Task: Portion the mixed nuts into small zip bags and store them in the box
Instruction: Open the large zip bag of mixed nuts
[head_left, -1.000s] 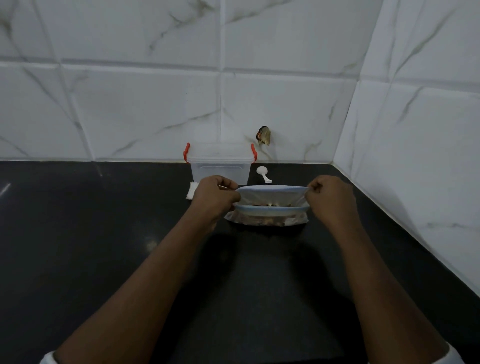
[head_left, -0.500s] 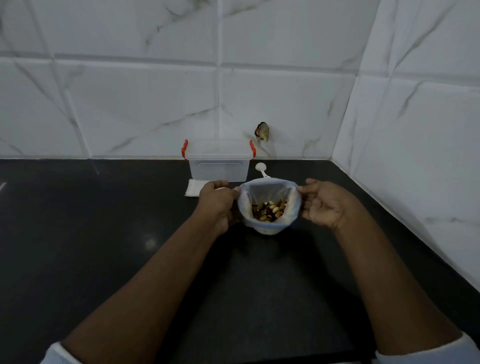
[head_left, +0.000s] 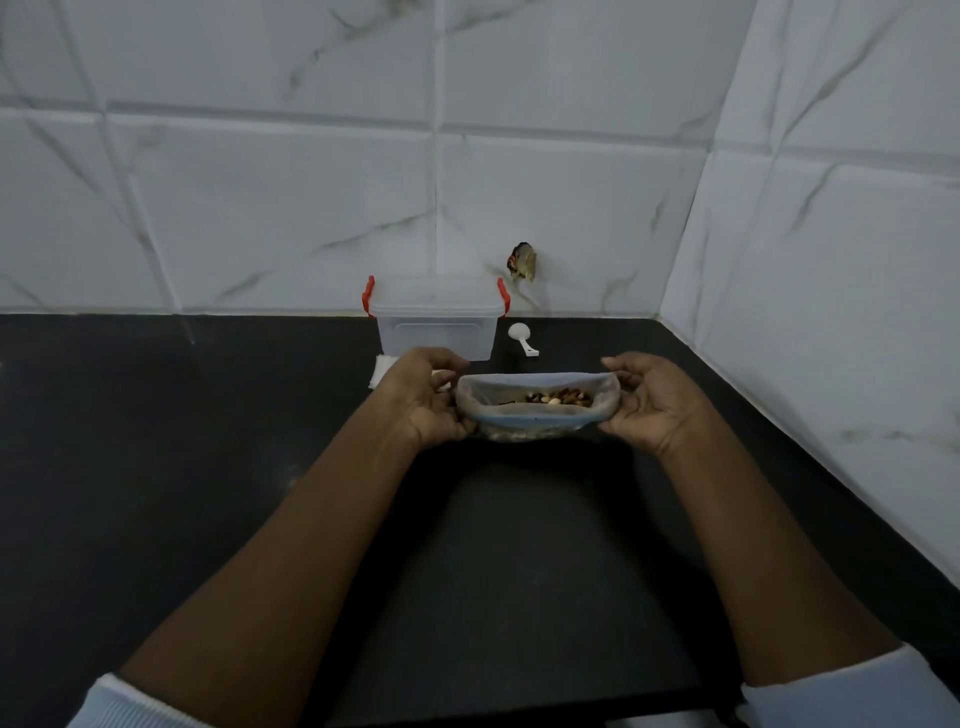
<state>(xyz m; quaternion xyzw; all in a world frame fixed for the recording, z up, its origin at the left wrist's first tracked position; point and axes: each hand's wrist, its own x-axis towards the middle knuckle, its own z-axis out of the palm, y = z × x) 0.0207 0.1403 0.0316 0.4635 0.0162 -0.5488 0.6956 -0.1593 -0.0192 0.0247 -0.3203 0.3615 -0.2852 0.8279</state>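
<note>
Head view: the left hand and right hand each pinch one end of the bag. Its mouth is open, with nuts inside, just above the table before the lidded box. For portioning, hold the mouth level and taut.

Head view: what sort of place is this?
Probably a home kitchen corner: a dark countertop, marble-look wall tiles, and a zip bag of nuts near a clear lidded box.

i can read no text, label, brand or number from here, neither on the box, the zip bag nor the scoop.
</note>
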